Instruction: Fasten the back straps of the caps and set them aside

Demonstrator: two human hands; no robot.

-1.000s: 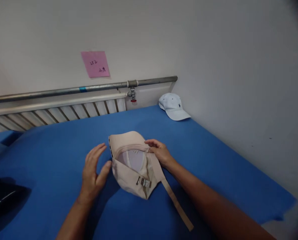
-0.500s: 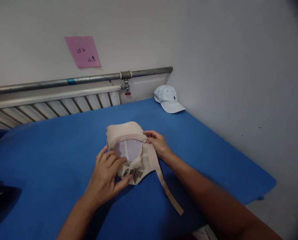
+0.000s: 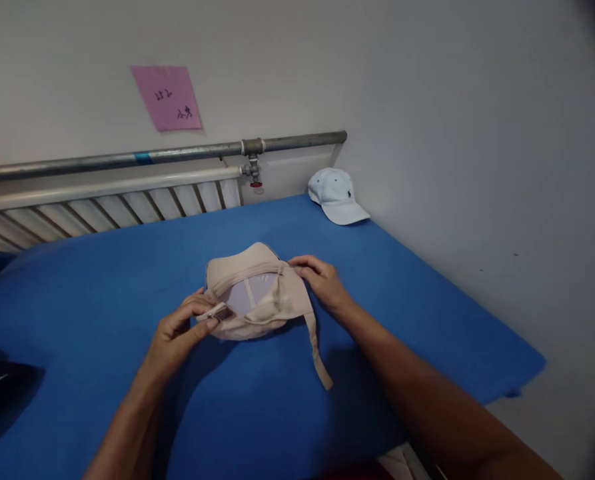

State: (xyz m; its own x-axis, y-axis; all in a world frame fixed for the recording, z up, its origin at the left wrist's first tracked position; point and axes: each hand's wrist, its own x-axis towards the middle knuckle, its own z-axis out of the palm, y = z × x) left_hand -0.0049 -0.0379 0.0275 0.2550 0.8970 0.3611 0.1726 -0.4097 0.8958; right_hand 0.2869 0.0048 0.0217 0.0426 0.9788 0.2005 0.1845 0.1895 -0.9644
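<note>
My left hand (image 3: 177, 330) pinches the buckle end (image 3: 220, 311) of the beige cap (image 3: 257, 293), fingers clenched on it. My right hand (image 3: 322, 283) grips the cap's right edge between thumb and fingertips. The cap lies upside down at the middle of the blue table (image 3: 102, 287), its strap (image 3: 318, 353) trailing toward me. A white cap (image 3: 336, 195) sits in the far right corner, well apart.

A beige baseball cap (image 3: 257, 297) lies upside down near the middle of the blue worktop (image 3: 102, 280), crown partly folded, its adjustment strap (image 3: 317, 350) trailing toward the front edge.
</note>
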